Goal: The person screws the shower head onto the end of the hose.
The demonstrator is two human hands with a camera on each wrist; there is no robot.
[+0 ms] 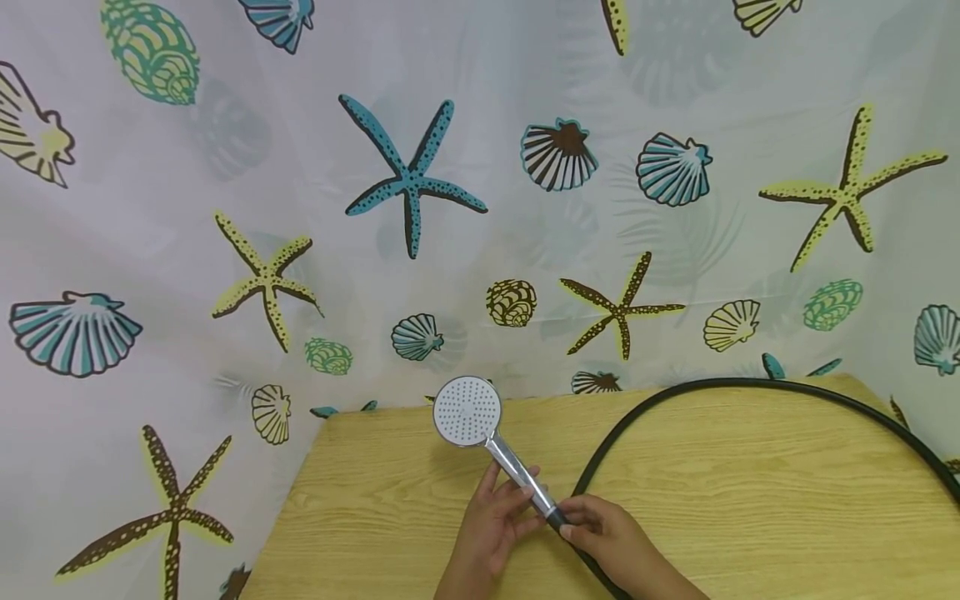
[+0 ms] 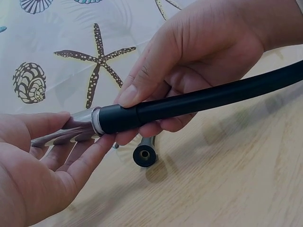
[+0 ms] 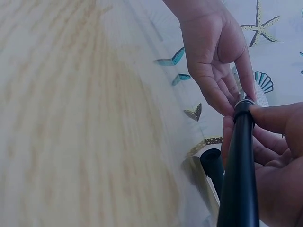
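Note:
A shower head (image 1: pixel 467 410) with a round white face and chrome handle (image 1: pixel 515 463) is held over the wooden table, tilted with its face up and to the left. My left hand (image 1: pixel 495 529) holds the chrome handle between thumb and fingers. At the handle's lower end, my right hand (image 1: pixel 611 533) pinches the black collar (image 2: pixel 117 118) of a thick black hose (image 1: pixel 720 382), thumb on top and fingers beneath. Collar and handle meet at a pale ring (image 2: pixel 96 121) in the left wrist view. Most of my left fingertips are hidden behind the handle.
The hose arcs across the right side of the wooden table (image 1: pixel 360 508) and off its edge. A curtain (image 1: pixel 465 233) printed with shells and starfish surrounds the back and sides. Beyond the hands, a black round fitting with a hole (image 2: pixel 144 156) shows in the left wrist view.

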